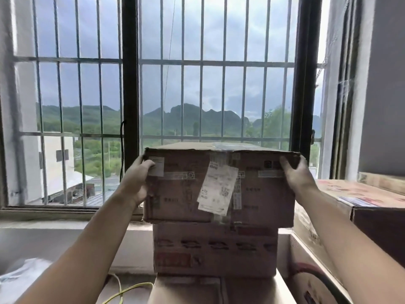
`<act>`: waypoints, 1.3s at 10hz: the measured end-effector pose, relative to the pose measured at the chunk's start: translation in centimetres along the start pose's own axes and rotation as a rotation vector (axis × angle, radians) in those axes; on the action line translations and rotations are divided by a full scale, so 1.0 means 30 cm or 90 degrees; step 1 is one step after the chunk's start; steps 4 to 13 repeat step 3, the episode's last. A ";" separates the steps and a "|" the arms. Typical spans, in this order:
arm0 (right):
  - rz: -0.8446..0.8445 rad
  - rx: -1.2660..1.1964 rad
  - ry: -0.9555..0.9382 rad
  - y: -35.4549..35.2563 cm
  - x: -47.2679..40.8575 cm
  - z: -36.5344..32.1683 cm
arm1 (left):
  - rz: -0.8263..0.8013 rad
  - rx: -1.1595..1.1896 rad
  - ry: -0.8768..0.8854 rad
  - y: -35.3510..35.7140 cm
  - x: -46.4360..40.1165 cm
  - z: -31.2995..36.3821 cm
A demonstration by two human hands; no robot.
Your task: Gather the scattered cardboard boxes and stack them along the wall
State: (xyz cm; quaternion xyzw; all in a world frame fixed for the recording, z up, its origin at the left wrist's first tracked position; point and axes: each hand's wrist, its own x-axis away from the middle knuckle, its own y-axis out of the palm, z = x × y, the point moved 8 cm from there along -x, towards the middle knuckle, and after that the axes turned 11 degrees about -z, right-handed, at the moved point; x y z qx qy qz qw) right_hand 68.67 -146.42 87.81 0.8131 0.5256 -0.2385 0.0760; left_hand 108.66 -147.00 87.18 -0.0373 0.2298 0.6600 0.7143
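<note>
A brown cardboard box (186,194) with a peeling white shipping label sits on top of a stack in front of the barred window. My left hand (137,181) grips its left end, thumb on the front face. My right hand (295,174) holds its upper right corner, fingers curled over the edge. Under it is a second box (214,249) with red print, and that one rests on a third, paler box (188,290) at the bottom of the view. The top box overhangs the second on both sides.
More cardboard boxes (361,207) stand stacked at the right against the wall, close to my right arm. A white box (306,270) sits low at the right. A yellow cable (129,290) lies on the floor at the left. The window sill (65,218) runs behind the stack.
</note>
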 end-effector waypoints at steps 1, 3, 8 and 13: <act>-0.017 -0.006 0.005 0.005 0.015 0.007 | -0.026 -0.002 -0.015 0.009 0.006 -0.005; -0.051 0.003 -0.111 -0.120 0.145 -0.096 | 0.054 -0.090 0.012 -0.086 0.204 -0.047; -0.051 0.003 -0.111 -0.120 0.145 -0.096 | 0.054 -0.090 0.012 -0.086 0.204 -0.047; -0.051 0.003 -0.111 -0.120 0.145 -0.096 | 0.054 -0.090 0.012 -0.086 0.204 -0.047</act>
